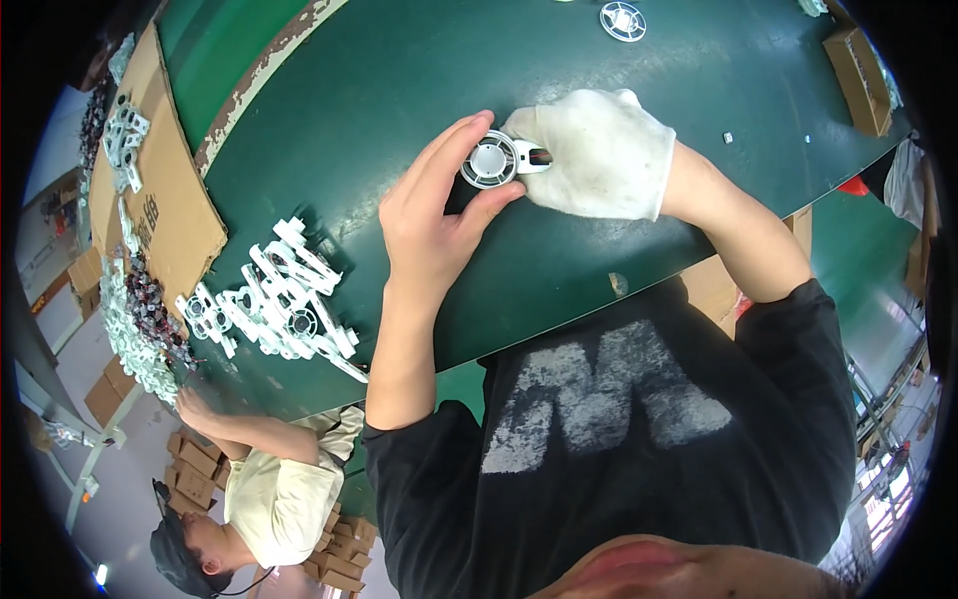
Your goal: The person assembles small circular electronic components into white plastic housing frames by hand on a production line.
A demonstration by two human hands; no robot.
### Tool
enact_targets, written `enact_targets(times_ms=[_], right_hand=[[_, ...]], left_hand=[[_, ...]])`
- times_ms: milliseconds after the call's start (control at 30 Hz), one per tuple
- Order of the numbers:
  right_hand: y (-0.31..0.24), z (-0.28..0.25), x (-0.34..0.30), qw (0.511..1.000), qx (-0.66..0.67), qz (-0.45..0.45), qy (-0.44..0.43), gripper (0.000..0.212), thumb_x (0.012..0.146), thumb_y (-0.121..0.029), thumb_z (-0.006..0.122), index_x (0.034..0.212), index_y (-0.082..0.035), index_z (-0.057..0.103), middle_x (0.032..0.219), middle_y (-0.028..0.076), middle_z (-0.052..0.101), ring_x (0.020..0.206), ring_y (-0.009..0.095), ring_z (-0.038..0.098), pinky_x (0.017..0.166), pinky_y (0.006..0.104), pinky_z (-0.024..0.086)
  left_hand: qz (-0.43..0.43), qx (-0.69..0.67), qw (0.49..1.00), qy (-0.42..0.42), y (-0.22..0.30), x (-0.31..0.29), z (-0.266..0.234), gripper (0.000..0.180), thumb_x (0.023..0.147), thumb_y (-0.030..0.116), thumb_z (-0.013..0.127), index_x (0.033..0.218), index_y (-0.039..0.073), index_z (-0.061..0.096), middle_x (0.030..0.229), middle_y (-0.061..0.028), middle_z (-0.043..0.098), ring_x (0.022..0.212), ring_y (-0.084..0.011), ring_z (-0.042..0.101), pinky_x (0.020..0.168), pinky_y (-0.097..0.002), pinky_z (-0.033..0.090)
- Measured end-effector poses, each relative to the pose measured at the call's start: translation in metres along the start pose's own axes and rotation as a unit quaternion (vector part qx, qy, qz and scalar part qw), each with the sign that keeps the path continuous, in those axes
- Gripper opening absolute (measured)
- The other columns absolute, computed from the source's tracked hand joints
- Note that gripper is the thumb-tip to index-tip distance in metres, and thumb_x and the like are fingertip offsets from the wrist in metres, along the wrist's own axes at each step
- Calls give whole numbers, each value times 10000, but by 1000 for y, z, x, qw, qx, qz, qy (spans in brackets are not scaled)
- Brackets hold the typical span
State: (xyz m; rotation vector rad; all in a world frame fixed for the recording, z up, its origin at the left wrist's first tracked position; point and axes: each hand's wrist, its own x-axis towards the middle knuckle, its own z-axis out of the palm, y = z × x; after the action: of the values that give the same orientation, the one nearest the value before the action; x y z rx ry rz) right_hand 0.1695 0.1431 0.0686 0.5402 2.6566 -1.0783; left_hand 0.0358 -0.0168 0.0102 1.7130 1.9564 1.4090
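Above the green table I hold a small white handheld fan (491,160) with a round, silver-rimmed head. My bare left hand (435,200) grips that head by its rim, thumb on the near side and fingers on the far side. My right hand (597,155), in a white glove, is closed around the fan's handle. An opening in the neck between the hands shows something dark and reddish inside. The rest of the handle is hidden in the glove. Left of my left forearm lies a pile of similar white fans (284,295).
A loose round grille (624,21) lies at the far side. Flattened cardboard (185,190) and heaps of small pale parts (130,324) are at the left, where a co-worker (279,489) reaches in. An open carton (860,82) stands far right; a tiny white piece (727,138) lies nearer.
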Motion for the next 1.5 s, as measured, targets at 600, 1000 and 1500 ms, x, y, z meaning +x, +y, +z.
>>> enact_targets(times_ms=[600,1000,1500], right_hand=[[1,-5,-2,993,93,-25,-61,268,876,-284,634,965,-41,704,841,185,726,815,360,722,752,467,575],[-4,23,-2,989,114,-74,51,406,936,-523,628,1009,-137,728,818,152,724,822,367,717,741,475,555],[4,47,9,964,-37,-169,200,300,890,-375,674,913,-77,647,714,123,683,722,325,709,639,434,564]], left_hand=[[-5,20,999,34,6,-4,-2,551,727,160,898,1211,12,682,1143,-151,746,989,-280,749,822,-330,613],[-29,-273,961,6,15,0,-5,518,917,279,781,1296,-31,613,1349,-243,617,1206,-316,635,1002,-382,516],[-25,-83,996,-5,20,12,-27,352,771,146,862,1100,61,769,1132,-83,599,922,-200,653,793,-307,536]])
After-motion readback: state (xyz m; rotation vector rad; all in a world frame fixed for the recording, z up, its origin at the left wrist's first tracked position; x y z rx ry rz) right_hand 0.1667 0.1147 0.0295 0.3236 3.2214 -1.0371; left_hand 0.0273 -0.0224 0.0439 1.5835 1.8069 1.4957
